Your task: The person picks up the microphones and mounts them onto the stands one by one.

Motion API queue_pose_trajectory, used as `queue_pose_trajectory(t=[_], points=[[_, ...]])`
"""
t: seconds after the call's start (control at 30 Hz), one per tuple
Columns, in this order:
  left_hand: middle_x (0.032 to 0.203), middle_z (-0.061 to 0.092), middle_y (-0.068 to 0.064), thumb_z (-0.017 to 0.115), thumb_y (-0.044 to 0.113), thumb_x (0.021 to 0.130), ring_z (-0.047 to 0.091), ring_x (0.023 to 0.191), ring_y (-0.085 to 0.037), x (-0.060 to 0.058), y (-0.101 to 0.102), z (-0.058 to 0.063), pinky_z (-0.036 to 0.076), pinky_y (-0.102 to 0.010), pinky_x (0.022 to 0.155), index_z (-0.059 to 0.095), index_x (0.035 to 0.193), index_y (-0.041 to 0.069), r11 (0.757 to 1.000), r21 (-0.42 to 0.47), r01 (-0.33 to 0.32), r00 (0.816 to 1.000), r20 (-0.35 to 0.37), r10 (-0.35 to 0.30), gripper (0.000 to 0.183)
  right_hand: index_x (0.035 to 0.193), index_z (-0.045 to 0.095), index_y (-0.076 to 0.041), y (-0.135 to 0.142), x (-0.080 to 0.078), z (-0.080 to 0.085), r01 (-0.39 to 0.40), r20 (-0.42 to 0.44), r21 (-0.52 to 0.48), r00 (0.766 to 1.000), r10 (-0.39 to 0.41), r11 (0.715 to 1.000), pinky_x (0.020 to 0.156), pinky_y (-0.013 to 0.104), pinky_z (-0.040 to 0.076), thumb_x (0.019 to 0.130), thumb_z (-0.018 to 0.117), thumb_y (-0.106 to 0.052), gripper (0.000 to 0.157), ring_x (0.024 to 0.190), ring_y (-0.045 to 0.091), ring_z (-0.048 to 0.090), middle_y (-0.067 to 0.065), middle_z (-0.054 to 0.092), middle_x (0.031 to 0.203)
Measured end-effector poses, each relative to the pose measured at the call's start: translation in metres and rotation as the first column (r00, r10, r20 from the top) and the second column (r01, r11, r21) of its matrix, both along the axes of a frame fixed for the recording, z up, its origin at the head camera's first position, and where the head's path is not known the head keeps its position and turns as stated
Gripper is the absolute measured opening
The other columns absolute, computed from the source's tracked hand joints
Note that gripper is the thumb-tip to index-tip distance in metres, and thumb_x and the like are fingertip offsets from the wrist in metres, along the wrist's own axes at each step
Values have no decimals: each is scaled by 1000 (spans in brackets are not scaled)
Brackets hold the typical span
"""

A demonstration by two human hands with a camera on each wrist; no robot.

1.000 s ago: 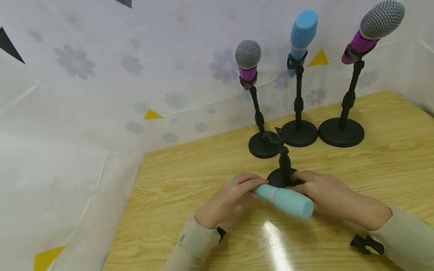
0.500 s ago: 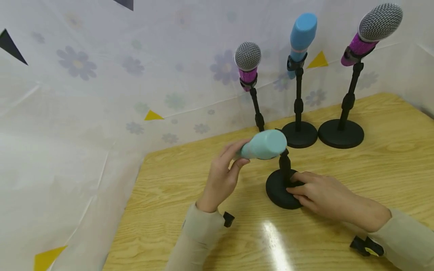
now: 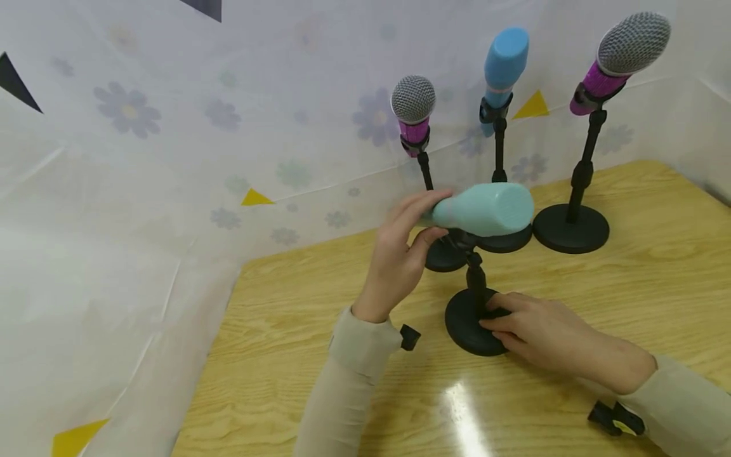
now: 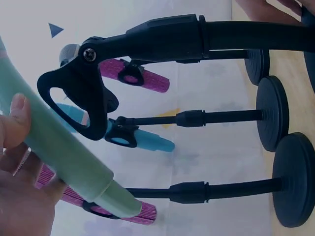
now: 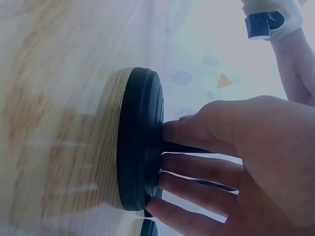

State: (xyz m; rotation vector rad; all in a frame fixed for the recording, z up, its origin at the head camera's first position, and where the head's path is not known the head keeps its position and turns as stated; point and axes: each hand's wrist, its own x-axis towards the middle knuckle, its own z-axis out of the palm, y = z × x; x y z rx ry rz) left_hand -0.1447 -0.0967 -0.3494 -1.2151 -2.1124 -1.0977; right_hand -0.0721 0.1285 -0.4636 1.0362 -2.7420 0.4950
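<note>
My left hand (image 3: 398,254) grips a mint-green microphone (image 3: 493,209) by its handle, the thick head pointing right. In the head view it overlaps the top of the nearest black microphone stand (image 3: 476,273). In the left wrist view the microphone (image 4: 69,142) slants beside that stand's unfilled clip (image 4: 81,98), its narrow tail pointing down and right. My right hand (image 3: 542,330) has its fairly straight fingertips on the stand's round base (image 3: 468,324), around the foot of the pole. In the right wrist view the fingers (image 5: 202,169) touch the top of the base (image 5: 140,142).
Behind stand three more microphones in stands: a purple one (image 3: 414,108) at left, a blue one (image 3: 505,63) in the middle, another purple one (image 3: 622,57) at right. A white flowered sheet (image 3: 320,127) hangs behind the wooden table (image 3: 285,317).
My left hand has lifted the mint-green microphone from low in front of the stand up to the clip's height, then moved right. My right hand stays on the base.
</note>
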Motion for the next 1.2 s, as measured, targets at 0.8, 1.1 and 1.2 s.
queue_pose_trajectory(t=[0.8,1.1,1.2], points=[[147,47,-13,89,13,76,51,134,-21,-9,20,-14,42,-25,115,41,141,7,992,-89,87,981,181,-70,81,105,81,-23,0,-1,0,-6,-1,-26,1000,6,1000,66,30,59,85,81,-16,22,96,19,70,3,68,114],[147,52,-11,88,4,72,54,135,-22,-5,29,-17,44,-29,114,45,136,11,995,-64,-71,983,167,80,78,106,80,-23,-1,-1,1,-14,3,-31,1000,15,999,66,28,58,86,80,-16,21,98,19,69,2,68,115],[148,52,-11,87,9,73,58,130,-25,-3,31,-17,47,-30,112,45,137,11,986,-88,-141,981,118,151,77,106,80,-23,-1,-1,0,-15,0,-35,1000,15,999,64,26,56,86,79,-16,21,96,19,69,2,68,114]])
